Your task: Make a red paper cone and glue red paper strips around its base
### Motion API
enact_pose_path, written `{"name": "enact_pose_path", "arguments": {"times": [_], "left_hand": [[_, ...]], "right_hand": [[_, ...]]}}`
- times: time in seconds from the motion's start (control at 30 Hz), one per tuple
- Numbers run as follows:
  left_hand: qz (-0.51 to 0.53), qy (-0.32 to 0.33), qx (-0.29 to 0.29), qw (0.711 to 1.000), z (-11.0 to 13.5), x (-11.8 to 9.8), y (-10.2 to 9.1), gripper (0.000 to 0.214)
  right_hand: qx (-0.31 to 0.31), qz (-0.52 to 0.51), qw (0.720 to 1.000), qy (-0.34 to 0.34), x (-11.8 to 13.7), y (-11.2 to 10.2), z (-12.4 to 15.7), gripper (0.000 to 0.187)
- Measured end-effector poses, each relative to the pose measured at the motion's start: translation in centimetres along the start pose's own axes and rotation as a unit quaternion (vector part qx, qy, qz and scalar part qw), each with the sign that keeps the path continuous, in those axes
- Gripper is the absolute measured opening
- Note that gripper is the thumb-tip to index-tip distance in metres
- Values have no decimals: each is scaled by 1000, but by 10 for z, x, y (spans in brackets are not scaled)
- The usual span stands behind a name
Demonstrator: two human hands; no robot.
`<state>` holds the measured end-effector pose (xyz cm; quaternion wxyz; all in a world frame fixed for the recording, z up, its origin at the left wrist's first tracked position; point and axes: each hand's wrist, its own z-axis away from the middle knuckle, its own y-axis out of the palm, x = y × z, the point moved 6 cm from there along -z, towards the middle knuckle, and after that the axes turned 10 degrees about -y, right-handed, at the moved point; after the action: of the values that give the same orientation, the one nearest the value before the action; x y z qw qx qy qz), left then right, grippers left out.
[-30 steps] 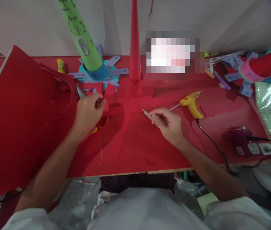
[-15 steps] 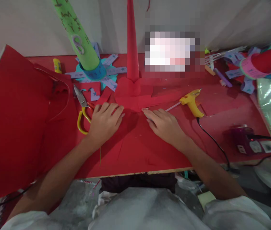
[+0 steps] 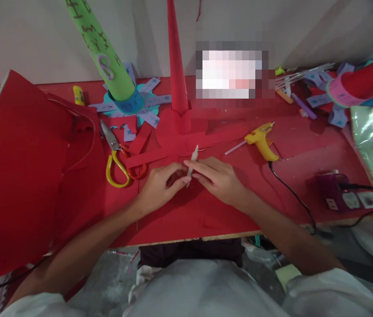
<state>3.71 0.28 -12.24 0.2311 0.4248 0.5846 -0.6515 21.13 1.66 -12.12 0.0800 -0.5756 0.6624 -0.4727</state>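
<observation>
A short white pen-like stick with a pointed tip (image 3: pixel 194 155) stands tilted between my two hands, tip away from me. My left hand (image 3: pixel 161 185) is closed, its thumb and fingertips at the stick's lower part. From the other side, the fingers of my right hand (image 3: pixel 221 178) pinch the same stick. Just beyond lies a red paper piece with rounded lobes and strip-like arms (image 3: pixel 173 140). A tall narrow red paper cone (image 3: pixel 178 83) rises from its middle. Scissors with yellow and orange handles (image 3: pixel 115 147) lie left of my left hand, partly under a red strip.
A yellow glue gun (image 3: pixel 262 141) with a black cord lies to the right, near a purple power box (image 3: pixel 333 189). A green paper tube (image 3: pixel 110 66) stands behind the scissors. Large red board (image 3: pixel 17 176) leans at left. A glue stick (image 3: pixel 78 95) lies at the back.
Both hands have left the red paper arms and come together nearer me. The white stick is now visible between them, and the left strip and scissor handles are uncovered.
</observation>
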Motion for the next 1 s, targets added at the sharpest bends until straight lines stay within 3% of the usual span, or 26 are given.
{"name": "enact_pose_path", "arguments": {"times": [0.13, 0.27, 0.37, 0.43, 0.53, 0.63, 0.73, 0.83, 0.9, 1.0], "left_hand": [[-13, -1, 2, 1000, 0, 0, 0, 17], [-156, -15, -74, 985, -4, 9, -26, 15], [-349, -118, -159, 916, -13, 30, -61, 18], [-427, -180, -168, 870, -19, 44, -79, 23], [-471, -185, -192, 841, -22, 51, -91, 32], [-475, -99, -191, 853, -20, 44, -80, 31], [-472, 56, -114, 873, -15, 28, -47, 30], [-454, 180, -62, 870, -5, 12, -20, 21], [-433, 201, -49, 877, -1, 8, -10, 29], [-399, 184, -31, 898, 3, 10, 2, 40]], "right_hand": [[-5, 27, 999, -41, 5, 5, 1, 42], [-6, 23, 998, -50, 8, 2, 1, 47], [-27, 12, 997, -72, 9, -2, 1, 48], [-36, 15, 995, -89, 8, -3, 2, 43], [-35, 20, 994, -97, 6, -2, 4, 38], [-34, 24, 995, -95, 6, -2, 5, 37], [-34, 35, 993, -111, 10, -5, 2, 35], [-37, 49, 990, -125, 13, -8, 0, 31], [-49, 49, 990, -123, 12, -11, 0, 31], [-81, 17, 991, -108, 10, -12, 3, 35]]}}
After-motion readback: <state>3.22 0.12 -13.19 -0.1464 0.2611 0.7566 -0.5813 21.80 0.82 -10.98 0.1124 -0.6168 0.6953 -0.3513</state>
